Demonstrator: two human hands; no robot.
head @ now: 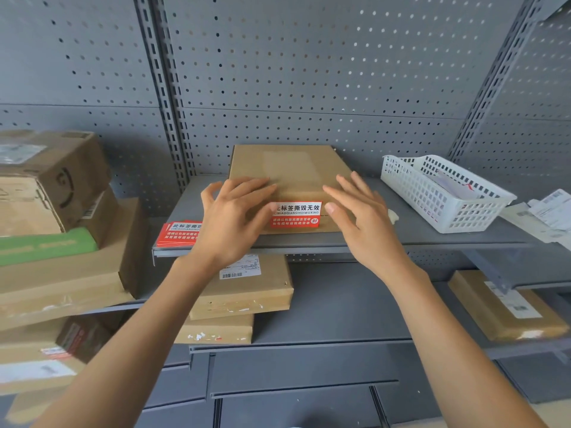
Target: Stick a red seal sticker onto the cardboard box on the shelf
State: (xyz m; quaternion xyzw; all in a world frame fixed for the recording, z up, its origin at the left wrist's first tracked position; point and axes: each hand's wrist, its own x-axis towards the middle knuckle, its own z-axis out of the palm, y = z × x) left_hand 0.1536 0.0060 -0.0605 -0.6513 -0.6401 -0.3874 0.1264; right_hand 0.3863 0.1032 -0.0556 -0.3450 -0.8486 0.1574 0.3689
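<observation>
A flat cardboard box (290, 168) lies on the grey shelf (411, 233) at the centre. A red and white seal sticker (296, 215) sits across the box's near edge, folded over top and front. My left hand (234, 217) rests with spread fingers on the box's near left part, its thumb at the sticker's left end. My right hand (361, 217) hovers with fingers apart at the box's near right corner, its thumb tip by the sticker's right end. Neither hand holds anything.
A stack of red seal stickers (177, 234) lies on the shelf left of the box. A white mesh basket (438, 193) with papers stands at the right. Stacked cardboard parcels (55, 193) fill the left side. More parcels (244, 291) lie on the lower shelf.
</observation>
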